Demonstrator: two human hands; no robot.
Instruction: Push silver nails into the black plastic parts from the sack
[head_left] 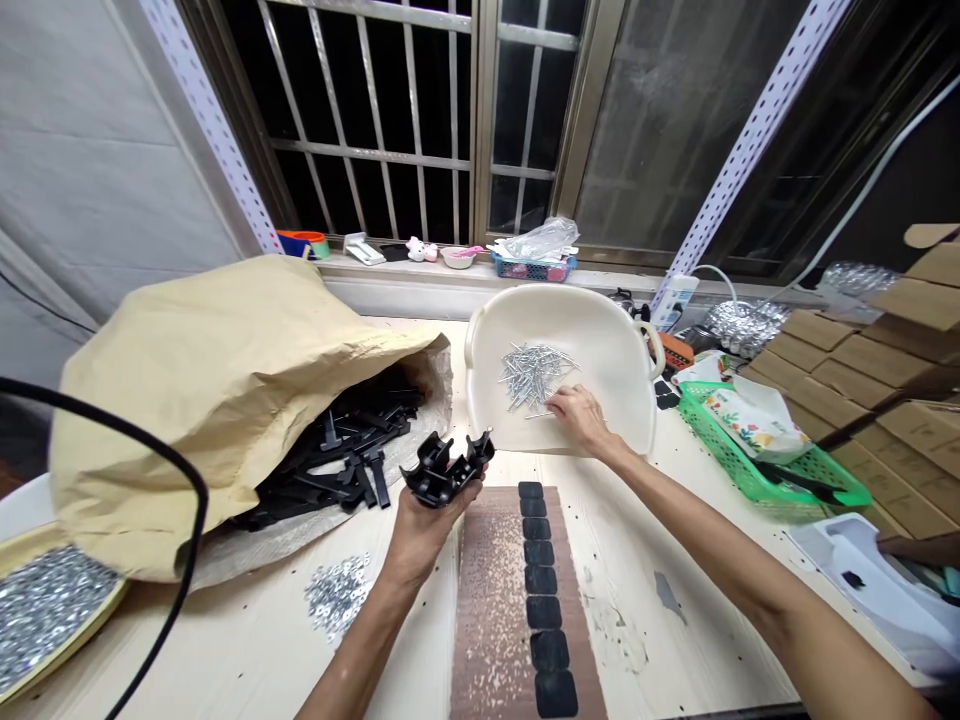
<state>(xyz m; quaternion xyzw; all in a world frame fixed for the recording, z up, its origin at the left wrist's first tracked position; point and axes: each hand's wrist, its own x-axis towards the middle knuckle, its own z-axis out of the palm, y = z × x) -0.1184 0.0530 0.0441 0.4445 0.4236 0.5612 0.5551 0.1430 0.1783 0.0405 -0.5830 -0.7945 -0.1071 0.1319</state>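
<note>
Nearest the camera, a black cable (196, 480) loops across the view, well to the left of the white basin (600, 330). Thin metal rods (534, 372) lie heaped inside that basin. The right hand (581, 415) reaches over its near side, fingers bunched at the heap's edge by a stray rod; whether they grip it cannot be told. Just in front of the basin's near left corner, the left hand (424, 530) grips a black plastic holder (446, 470) with curved cradles facing up.

Left of the basin, a tan sack (202, 340) lies open toward it, filled with black plastic pieces (330, 450). Beyond the sack's near side, farther left, a yellow tray (90, 628) holds small metal parts (52, 610); loose washers (335, 597) are scattered between tray and basin. Directly in front of the basin, a brown board (491, 600) carries a column of black pads (541, 580).

Right of the basin, a green basket (712, 450) holds a floral-print packet (765, 425) and a black tool. Nearer, a white object (885, 590) shows a dark apple-shaped mark. Behind the basin, a blue basket (525, 268) contains clear plastic. Print on the orange item (673, 350) is too small to read.
</note>
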